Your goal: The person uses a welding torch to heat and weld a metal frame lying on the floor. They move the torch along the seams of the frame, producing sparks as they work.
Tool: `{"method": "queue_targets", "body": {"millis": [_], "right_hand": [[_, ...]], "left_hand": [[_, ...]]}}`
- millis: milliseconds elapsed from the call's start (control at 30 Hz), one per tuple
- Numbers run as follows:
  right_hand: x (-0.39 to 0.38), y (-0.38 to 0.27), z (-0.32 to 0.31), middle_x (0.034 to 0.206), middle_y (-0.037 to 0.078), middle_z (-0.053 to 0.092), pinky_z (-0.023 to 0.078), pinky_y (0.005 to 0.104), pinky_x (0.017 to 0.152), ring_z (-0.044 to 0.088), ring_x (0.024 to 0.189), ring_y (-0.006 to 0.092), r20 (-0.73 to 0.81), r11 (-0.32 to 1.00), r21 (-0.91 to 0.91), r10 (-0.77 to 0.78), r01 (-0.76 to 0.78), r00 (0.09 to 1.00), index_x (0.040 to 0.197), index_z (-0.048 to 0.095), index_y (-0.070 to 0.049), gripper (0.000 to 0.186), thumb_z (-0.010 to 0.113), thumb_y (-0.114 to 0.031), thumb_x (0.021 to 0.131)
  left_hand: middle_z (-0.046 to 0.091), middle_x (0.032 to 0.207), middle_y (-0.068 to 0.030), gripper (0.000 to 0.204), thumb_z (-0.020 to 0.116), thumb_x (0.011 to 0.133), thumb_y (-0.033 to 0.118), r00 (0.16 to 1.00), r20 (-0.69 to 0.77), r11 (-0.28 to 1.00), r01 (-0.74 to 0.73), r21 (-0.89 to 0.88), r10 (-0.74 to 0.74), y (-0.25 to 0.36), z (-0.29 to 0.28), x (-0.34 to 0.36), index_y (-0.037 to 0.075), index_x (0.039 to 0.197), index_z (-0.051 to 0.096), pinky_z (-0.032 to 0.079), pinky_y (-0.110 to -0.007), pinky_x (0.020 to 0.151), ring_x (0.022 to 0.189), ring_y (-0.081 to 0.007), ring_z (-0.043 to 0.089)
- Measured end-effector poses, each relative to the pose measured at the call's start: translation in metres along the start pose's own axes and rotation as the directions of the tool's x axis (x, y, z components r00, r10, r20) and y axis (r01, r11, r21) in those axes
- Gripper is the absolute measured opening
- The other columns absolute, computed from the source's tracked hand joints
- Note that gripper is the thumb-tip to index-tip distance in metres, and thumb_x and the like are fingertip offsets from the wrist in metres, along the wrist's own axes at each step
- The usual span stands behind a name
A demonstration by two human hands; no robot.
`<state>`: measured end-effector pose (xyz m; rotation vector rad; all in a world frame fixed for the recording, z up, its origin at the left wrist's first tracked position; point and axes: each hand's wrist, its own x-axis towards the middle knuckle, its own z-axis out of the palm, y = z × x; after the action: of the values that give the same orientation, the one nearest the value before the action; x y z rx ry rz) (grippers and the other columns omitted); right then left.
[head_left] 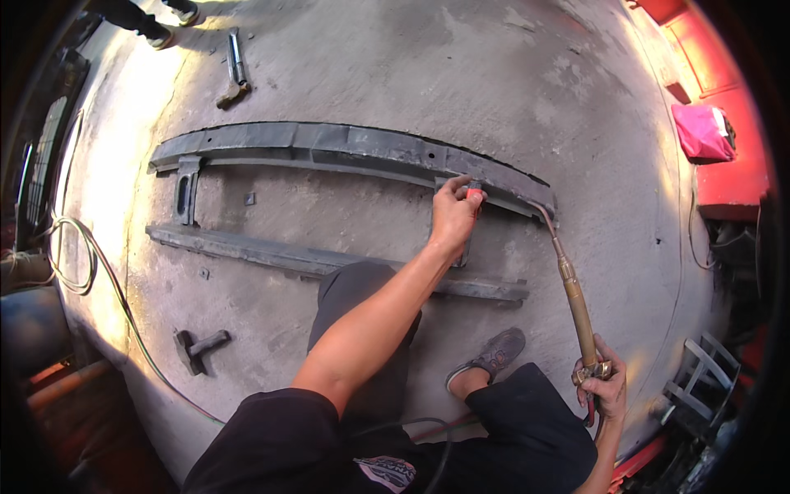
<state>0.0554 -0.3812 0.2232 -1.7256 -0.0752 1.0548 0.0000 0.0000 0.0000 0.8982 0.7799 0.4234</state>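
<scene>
Hammer (pixel 197 347), hose (pixel 82 263), pink cloth (pixel 701 132) around frame (pixel 346 148)

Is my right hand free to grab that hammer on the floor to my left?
Probably not: the right hand grips the brass torch, and the hammer lies far across the body, beyond the left arm.

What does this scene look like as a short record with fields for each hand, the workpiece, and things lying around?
left hand: left hand reaches forward, fingers pinching a small red object at the long metal beam
right hand: right hand grips the brass torch, tip near the beam's right end
workpiece: beam lies on the concrete floor with a flat bar alongside
around: hammer, green hose, pink cloth
</scene>
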Motion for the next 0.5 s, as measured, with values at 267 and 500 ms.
{"method": "queue_targets", "body": {"millis": [267, 500], "right_hand": [[-0.043, -0.021, 0.013, 0.085, 0.022, 0.069, 0.053, 0.0314, 0.043, 0.066, 0.057, 0.023, -0.055, 0.998, -0.003, -0.055, 0.055, 0.997, 0.152, 0.051, 0.001, 0.096, 0.09, -0.006, 0.065], [-0.066, -0.036, 0.013, 0.087, 0.023, 0.07, 0.05, 0.03, 0.037, 0.064, 0.051, 0.022, -0.116, 0.999, -0.024, -0.037, 0.035, 0.993, 0.151, 0.054, -0.002, 0.095, 0.088, -0.005, 0.063]], "left_hand": [[0.066, 0.096, -0.0108, 0.028, 0.057, 0.109, 0.019, 0.934, 0.328, 0.846, 0.285, -0.452, -0.14, 0.024, 0.018, -0.022, 0.003, 0.132, 0.053, 0.051, -0.035, 0.069, 0.077, -0.0183, 0.062], [0.052, 0.081, -0.0044, 0.04, 0.045, 0.113, 0.044, 0.817, 0.573, 0.704, 0.443, -0.555, -0.062, 0.022, 0.05, -0.04, 0.006, 0.111, 0.059, 0.042, -0.034, 0.068, 0.074, -0.0176, 0.049]]}}
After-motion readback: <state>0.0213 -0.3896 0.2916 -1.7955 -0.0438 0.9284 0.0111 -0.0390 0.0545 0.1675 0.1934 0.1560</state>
